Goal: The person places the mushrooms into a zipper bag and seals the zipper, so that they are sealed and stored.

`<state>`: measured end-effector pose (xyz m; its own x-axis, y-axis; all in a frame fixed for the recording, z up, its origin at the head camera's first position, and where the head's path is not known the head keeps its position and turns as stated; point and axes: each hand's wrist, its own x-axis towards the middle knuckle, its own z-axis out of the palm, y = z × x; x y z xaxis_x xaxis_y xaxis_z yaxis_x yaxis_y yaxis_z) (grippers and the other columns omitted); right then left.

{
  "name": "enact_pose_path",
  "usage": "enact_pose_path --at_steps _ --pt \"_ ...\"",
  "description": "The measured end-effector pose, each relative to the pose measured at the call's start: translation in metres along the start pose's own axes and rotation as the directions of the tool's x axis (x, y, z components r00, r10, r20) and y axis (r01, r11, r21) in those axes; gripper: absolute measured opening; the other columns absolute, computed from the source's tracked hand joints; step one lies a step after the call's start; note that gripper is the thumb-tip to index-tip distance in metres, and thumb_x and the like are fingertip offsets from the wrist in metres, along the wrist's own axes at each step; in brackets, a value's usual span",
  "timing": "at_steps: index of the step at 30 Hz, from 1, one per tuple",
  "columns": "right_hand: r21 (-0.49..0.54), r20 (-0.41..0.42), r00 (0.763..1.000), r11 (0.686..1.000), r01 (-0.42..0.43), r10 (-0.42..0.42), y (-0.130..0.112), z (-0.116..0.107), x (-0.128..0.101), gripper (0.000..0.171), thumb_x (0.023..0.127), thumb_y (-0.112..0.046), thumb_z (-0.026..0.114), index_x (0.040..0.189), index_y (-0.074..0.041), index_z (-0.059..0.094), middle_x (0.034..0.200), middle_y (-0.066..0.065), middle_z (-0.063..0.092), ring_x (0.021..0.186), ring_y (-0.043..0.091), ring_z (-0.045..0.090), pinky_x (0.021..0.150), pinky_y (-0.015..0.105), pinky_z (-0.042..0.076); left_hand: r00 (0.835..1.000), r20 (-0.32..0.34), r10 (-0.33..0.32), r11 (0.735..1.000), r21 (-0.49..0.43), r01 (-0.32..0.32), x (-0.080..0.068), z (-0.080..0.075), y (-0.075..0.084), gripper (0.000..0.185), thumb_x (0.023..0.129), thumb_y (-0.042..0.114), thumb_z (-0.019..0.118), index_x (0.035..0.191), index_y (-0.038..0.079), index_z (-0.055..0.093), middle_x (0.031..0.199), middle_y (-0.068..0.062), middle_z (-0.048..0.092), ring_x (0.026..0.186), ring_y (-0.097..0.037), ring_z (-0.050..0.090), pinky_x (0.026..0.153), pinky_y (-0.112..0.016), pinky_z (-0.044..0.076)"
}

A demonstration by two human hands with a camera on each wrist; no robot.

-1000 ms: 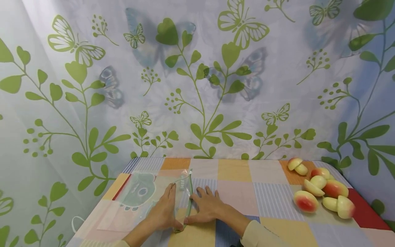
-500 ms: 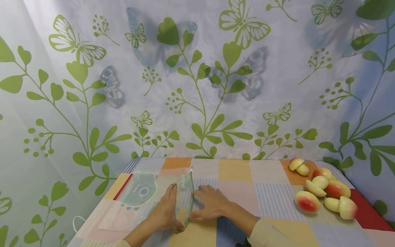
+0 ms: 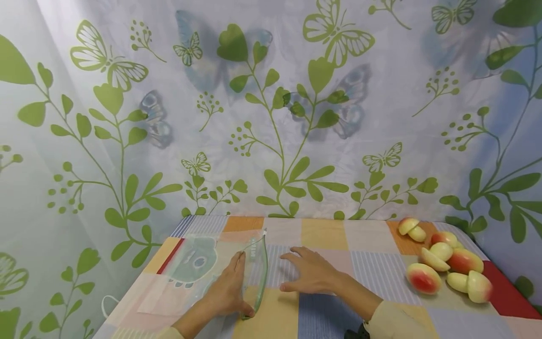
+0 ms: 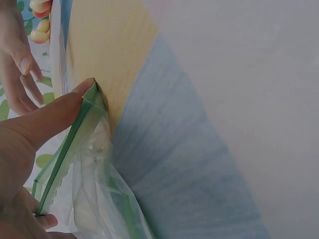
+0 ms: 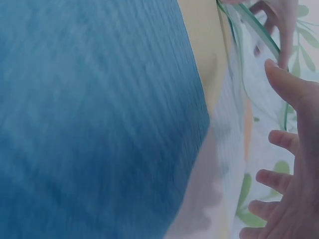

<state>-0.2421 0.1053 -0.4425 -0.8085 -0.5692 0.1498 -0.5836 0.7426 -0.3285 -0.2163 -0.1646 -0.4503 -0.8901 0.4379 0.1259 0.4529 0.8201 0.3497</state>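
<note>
— Behind everything hangs a pale curtain [image 3: 271, 103] printed with green vines and butterflies; below it the counter [image 3: 330, 310] wears a checked cloth of yellow, blue and orange squares.

— And the work itself?

— Left of centre lies a clear zip bag [image 3: 211, 268] with a green seal strip. Its long mouth edge stands up off the cloth and runs away from the person, front to back. The left hand [image 3: 226, 292] is on it — the wrist view shows the thumb pinching the near corner of the seal strip. The right hand [image 3: 311, 275] hovers or rests just right of that edge, fingers spread and loose, holding nothing, a small gap between it and the plastic.

— So the left is nearer?

— Yes; the bag lies to the right hand's left.

— Anything else?

— Peach halves and wedges [image 3: 446, 268] sit well apart at the far right.

— What's unclear?

— The bag's contents, if any — the plastic blurs against the cloth. The right wrist view is smeared too.
</note>
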Motion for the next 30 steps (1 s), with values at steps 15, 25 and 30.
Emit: enact_pose_path --at_steps 15,25,30 --pt "-0.005 -0.054 0.997 0.998 -0.061 0.06 0.036 -0.027 -0.033 0.078 0.07 -0.065 0.066 0.134 -0.024 0.048 0.139 0.012 0.038 0.124 0.035 0.038 0.09 0.058 0.038 1.0 -0.002 0.002 1.0 0.016 -0.002 0.001 0.0 -0.002 0.146 0.036 0.057 0.085 0.144 -0.007 0.011 0.148 -0.027 0.011 0.128 -0.045 0.03 0.097 -0.048 0.038" --pt "-0.001 -0.099 0.988 0.993 -0.119 0.118 0.064 -0.044 -0.057 0.083 0.068 -0.071 0.062 0.133 -0.021 0.049 0.139 0.011 0.039 0.123 0.035 0.039 0.089 0.056 0.041 1.0 -0.02 -0.012 1.0 0.023 0.013 0.0 0.005 -0.002 0.147 0.036 0.058 0.085 0.145 -0.005 0.011 0.149 -0.023 0.012 0.125 -0.043 0.034 0.094 -0.048 0.041" --pt "-0.006 -0.131 0.983 0.991 -0.132 0.13 0.078 -0.055 -0.071 0.086 0.066 -0.074 0.06 0.134 -0.022 0.048 0.139 0.01 0.039 0.122 0.035 0.041 0.087 0.056 0.042 1.0 -0.021 -0.017 1.0 0.016 0.017 -0.001 0.005 -0.003 0.146 0.036 0.059 0.084 0.145 -0.005 0.011 0.149 -0.023 0.012 0.124 -0.044 0.035 0.093 -0.048 0.041"
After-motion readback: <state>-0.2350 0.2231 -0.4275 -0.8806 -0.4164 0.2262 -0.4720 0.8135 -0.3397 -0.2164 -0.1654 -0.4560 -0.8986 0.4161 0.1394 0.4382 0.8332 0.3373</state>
